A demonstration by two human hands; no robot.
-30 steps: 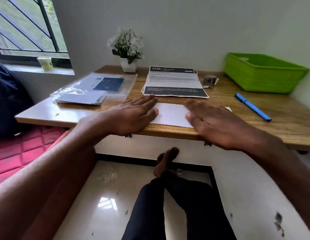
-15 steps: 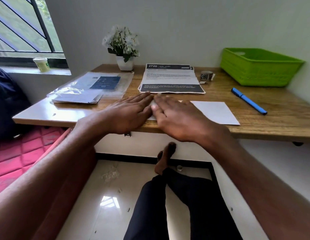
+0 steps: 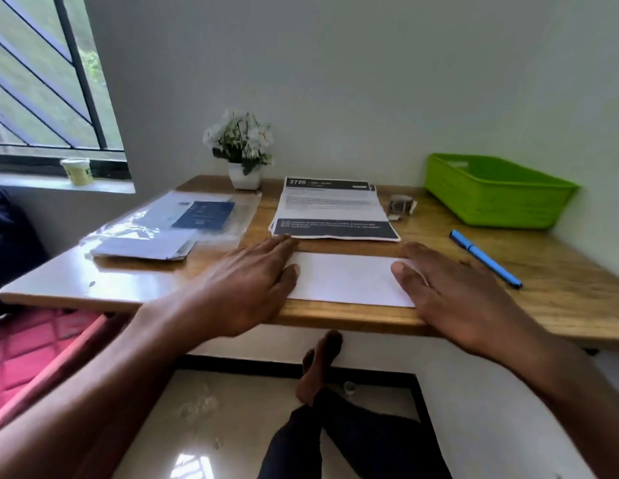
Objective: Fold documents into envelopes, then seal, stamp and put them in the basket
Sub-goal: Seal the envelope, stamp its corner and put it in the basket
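A folded white sheet (image 3: 346, 279) lies flat near the front edge of the wooden desk (image 3: 560, 305). My left hand (image 3: 246, 281) presses flat on the sheet's left end with straight fingers. My right hand (image 3: 453, 295) lies flat on its right end. Behind the sheet sits a stack of printed documents (image 3: 332, 210) with black bands. A clear plastic pack of envelopes (image 3: 170, 226) lies at the left. The green basket (image 3: 494, 191) stands at the back right. A small roll of stamps (image 3: 400, 203) sits between the documents and the basket.
A blue pen (image 3: 484, 258) lies on the desk right of my right hand. A small white pot of white flowers (image 3: 244, 150) stands at the back against the wall. A window with a cup on its sill (image 3: 78, 171) is at the left.
My right hand slid from the sheet's left end, beside my left hand, to its right end. The left hand stayed on the left end.
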